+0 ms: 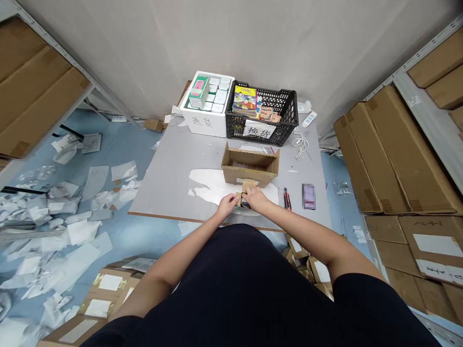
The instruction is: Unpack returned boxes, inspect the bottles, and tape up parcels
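Near the front edge of the table, my left hand pinches the left flap of a small brown cardboard box. My right hand grips the same box from the right, fingers curled over it. The box's flaps stand up, and something dark shows in its opening between my hands; I cannot make out what it is. Just beyond the small box stands a larger open cardboard box, its top facing up. To the right of my right hand lies a red and black utility knife.
A white foam box of small cartons and a black plastic crate with books stand at the back. A phone and a white cable lie on the right. Paper scraps litter the floor; shelves with cartons flank the table.
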{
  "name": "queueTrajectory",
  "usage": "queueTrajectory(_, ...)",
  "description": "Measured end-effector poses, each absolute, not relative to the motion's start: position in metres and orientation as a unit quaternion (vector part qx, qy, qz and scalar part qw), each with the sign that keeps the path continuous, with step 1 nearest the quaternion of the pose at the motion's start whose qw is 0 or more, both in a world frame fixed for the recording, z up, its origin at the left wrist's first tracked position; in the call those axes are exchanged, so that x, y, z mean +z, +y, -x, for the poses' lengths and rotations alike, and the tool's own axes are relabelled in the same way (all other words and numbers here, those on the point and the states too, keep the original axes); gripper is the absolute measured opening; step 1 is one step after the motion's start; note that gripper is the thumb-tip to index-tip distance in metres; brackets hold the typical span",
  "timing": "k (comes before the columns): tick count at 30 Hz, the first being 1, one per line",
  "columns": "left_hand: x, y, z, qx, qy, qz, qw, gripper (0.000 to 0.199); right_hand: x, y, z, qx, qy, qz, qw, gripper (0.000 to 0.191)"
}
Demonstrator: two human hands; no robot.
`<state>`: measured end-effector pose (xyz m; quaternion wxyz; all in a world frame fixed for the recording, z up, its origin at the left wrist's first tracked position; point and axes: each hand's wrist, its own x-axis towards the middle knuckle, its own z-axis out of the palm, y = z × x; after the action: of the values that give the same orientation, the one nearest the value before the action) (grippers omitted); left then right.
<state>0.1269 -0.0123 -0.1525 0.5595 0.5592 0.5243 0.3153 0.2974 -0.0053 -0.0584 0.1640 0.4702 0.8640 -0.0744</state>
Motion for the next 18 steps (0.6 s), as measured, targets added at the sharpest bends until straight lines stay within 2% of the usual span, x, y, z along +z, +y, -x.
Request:
queueTrajectory(11, -0.152, -0.014, -0.126, 0.319, 0.541, -0.557, 0.544, 0.029, -0.066, 0.006, -0.297, -0.069, 0.89, -0.421, 0.162, 0.025)
queueTrajectory(18, -0.151, -0.018, -0.127, 0.32, 0.557, -0.55, 0.534, 0.027, -0.069, 0.008, -0.303, -0.075, 0.903, -0.391, 0.163, 0.037)
